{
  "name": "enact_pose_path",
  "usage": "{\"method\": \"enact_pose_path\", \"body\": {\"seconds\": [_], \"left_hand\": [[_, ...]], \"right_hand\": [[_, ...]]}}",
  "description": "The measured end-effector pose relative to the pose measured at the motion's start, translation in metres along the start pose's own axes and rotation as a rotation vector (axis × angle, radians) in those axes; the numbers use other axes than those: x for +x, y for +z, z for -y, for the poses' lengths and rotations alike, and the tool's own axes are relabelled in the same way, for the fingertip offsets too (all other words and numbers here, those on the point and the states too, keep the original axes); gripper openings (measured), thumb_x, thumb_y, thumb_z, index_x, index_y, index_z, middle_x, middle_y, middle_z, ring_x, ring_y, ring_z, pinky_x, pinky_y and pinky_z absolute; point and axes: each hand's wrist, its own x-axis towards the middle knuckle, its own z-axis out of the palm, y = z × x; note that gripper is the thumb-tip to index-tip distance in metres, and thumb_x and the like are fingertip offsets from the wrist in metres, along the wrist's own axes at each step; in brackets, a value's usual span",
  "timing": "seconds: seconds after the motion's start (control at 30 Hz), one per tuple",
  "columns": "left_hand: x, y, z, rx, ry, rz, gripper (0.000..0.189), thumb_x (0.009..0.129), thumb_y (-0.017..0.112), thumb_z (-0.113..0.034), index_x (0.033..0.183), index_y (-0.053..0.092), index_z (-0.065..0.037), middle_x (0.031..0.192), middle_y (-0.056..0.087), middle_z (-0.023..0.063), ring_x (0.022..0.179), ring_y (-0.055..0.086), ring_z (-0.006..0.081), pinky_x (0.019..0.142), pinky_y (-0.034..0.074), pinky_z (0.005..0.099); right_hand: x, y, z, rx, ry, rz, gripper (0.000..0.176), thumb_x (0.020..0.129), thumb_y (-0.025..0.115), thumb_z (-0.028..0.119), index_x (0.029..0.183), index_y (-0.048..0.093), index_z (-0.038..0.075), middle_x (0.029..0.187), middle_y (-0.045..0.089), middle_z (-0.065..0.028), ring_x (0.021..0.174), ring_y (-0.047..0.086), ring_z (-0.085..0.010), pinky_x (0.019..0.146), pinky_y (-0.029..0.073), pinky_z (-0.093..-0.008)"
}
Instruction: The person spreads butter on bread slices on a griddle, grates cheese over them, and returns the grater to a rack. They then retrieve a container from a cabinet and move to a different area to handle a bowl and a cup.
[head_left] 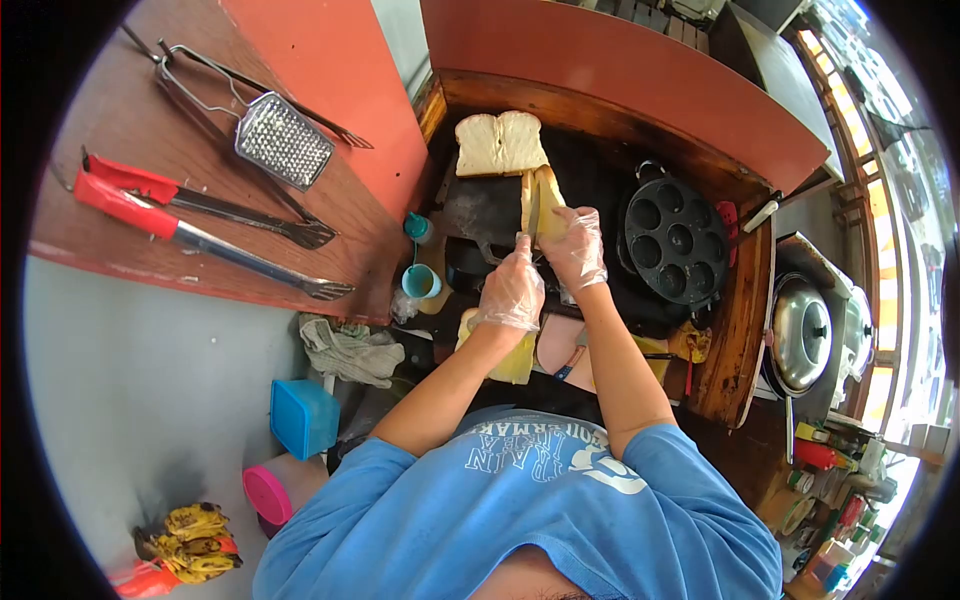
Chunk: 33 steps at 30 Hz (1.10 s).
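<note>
My left hand [512, 288], in a clear plastic glove, is closed at the near end of a narrow metal blade, seemingly a knife [535, 208]. The blade lies against a yellowish slice of bread [550, 198] held upright on edge. My right hand [577, 250], gloved likewise, grips that slice from its near right side. Just beyond, two joined pale bread slices [499, 143] lie on the dark griddle [475, 207]. My fingers partly hide the knife's handle and the bread's lower end.
A round black pan with several hollows [680, 240] stands right of my hands. To the left are a light-blue cup [421, 282], a cloth [350, 350], red-handled tongs [200, 215] and a grater [284, 140]. A wooden rim [735, 345] borders the griddle.
</note>
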Motion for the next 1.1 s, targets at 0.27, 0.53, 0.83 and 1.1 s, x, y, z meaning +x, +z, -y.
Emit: {"method": "enact_pose_path", "body": {"seconds": [0.27, 0.53, 0.83, 1.1], "left_hand": [[0.023, 0.015, -0.019, 0.094, -0.16, 0.082, 0.033, 0.094, 0.052, -0.011, 0.123, 0.056, 0.005, 0.097, 0.069, 0.0283, 0.088, 0.07, 0.0434, 0.079, 0.057, 0.0506], [0.034, 0.024, -0.016, 0.137, -0.18, 0.076, 0.017, 0.098, 0.045, -0.013, 0.102, 0.055, 0.0, 0.098, 0.069, 0.0283, 0.092, 0.069, 0.0449, 0.079, 0.057, 0.0525], [0.034, 0.024, -0.021, 0.234, -0.161, 0.001, 0.014, 0.094, 0.051, -0.008, 0.101, 0.06, 0.001, 0.091, 0.071, 0.0237, 0.082, 0.074, 0.037, 0.071, 0.061, 0.0441], [0.042, 0.035, -0.007, 0.182, -0.145, 0.1, 0.012, 0.092, 0.049, -0.003, 0.101, 0.056, 0.003, 0.094, 0.069, 0.0289, 0.088, 0.071, 0.0437, 0.076, 0.058, 0.0507]], "right_hand": [[0.013, 0.015, -0.012, 0.186, 0.191, -0.13, 0.052, 0.076, 0.069, 0.016, 0.123, 0.057, -0.003, 0.109, 0.066, -0.0222, 0.099, 0.068, -0.036, 0.089, 0.054, -0.0412], [0.015, 0.017, 0.002, 0.266, 0.335, -0.012, 0.049, 0.075, 0.071, 0.022, 0.117, 0.062, -0.003, 0.098, 0.074, -0.0206, 0.094, 0.073, -0.0318, 0.087, 0.055, -0.0373], [0.012, 0.013, -0.014, 0.143, 0.309, -0.027, 0.036, 0.075, 0.068, 0.022, 0.103, 0.069, -0.001, 0.096, 0.073, -0.0242, 0.093, 0.072, -0.0366, 0.085, 0.055, -0.0395], [0.016, 0.007, -0.016, 0.092, 0.293, 0.022, 0.035, 0.073, 0.07, 0.025, 0.096, 0.071, -0.001, 0.094, 0.073, -0.0223, 0.091, 0.072, -0.035, 0.084, 0.055, -0.0389]]}}
